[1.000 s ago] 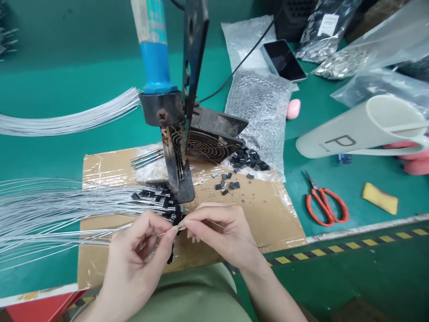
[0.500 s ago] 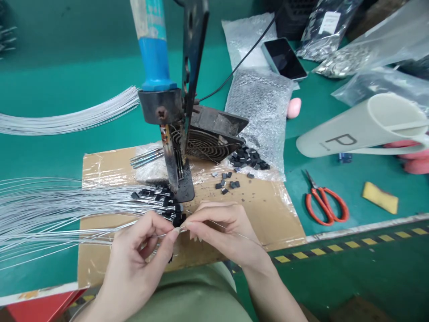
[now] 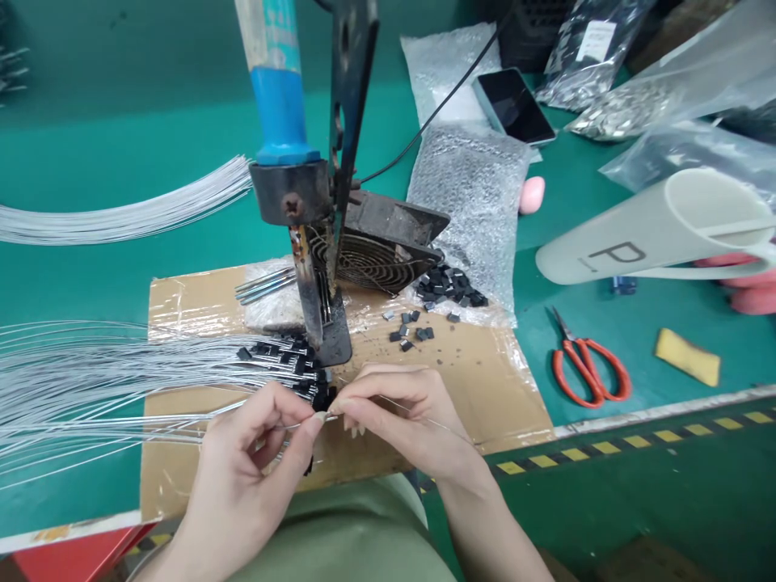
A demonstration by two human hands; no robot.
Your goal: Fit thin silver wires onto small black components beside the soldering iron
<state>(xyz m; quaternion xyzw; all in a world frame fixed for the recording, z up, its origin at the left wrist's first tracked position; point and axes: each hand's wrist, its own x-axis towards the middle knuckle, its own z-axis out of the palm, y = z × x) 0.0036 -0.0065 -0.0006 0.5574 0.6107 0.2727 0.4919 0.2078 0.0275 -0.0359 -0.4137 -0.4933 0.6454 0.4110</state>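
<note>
Two bare hands meet fingertip to fingertip above the near part of a cardboard sheet (image 3: 485, 388). Grip: the left hand (image 3: 242, 485) pinches thumb against forefinger, and the right hand (image 3: 412, 420) does the same just beside it; both pinches are narrow, apparently on a thin wire (image 3: 331, 417), which lies at the meeting point, mostly covered by the fingers. A fine strand also runs from the right fingertips across that hand; whether it is the same wire cannot be told.

Change over the last second: slight. The right fingertips have drawn a little nearer the left thumb tip, while both wrists have stayed nearly in place. This suggests a fine adjustment at the wire, with nothing yet passed on.

Surroundings: left of the grip, a bundle of wires (image 3: 90, 364); just beyond it, the black ends (image 3: 300, 364) of that bundle; farther beyond, a soldering iron (image 3: 280, 121), upright in its holder, and a small fan (image 3: 381, 263). Beyond and to the right lie loose black pieces (image 3: 452, 287), neither hand touching them; well to the right, red-handled scissors (image 3: 591, 376).
</note>
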